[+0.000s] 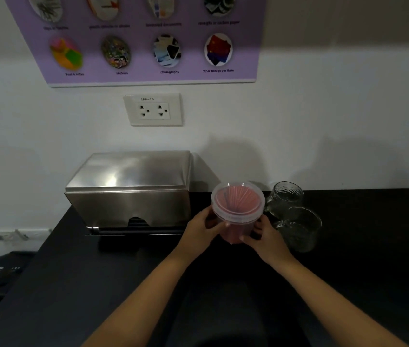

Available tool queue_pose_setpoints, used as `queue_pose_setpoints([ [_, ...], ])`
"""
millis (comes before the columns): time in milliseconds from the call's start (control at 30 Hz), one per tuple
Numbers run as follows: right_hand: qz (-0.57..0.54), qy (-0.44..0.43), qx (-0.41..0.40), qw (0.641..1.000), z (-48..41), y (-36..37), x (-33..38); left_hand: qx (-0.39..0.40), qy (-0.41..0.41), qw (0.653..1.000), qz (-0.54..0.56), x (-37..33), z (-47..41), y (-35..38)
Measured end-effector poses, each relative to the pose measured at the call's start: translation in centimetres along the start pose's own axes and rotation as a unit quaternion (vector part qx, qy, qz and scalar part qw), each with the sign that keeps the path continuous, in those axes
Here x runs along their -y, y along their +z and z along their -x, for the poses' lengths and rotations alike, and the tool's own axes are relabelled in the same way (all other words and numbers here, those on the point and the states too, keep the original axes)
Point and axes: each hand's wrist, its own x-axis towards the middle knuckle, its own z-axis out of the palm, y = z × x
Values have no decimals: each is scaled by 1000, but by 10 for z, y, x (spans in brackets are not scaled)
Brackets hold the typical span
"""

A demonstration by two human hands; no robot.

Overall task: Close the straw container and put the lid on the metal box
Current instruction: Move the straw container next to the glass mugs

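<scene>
The straw container is a clear round plastic tub that stands upright, with pink straws inside and its clear lid sitting on top. It is between the fingers of both hands, which touch its lower wall on each side. The metal box is shiny steel with its lid on, just beyond the left fingers.
</scene>
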Motion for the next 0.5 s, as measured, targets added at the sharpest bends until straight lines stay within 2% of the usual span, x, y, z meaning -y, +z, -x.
queue_pose_setpoints([
  [167,0,-9,-11,1000,-16,3,2,-39,-4,999,21,3,-13,3],
  [500,16,-7,-13,1000,-37,5,-2,-57,-6,998,28,6,-29,5],
])
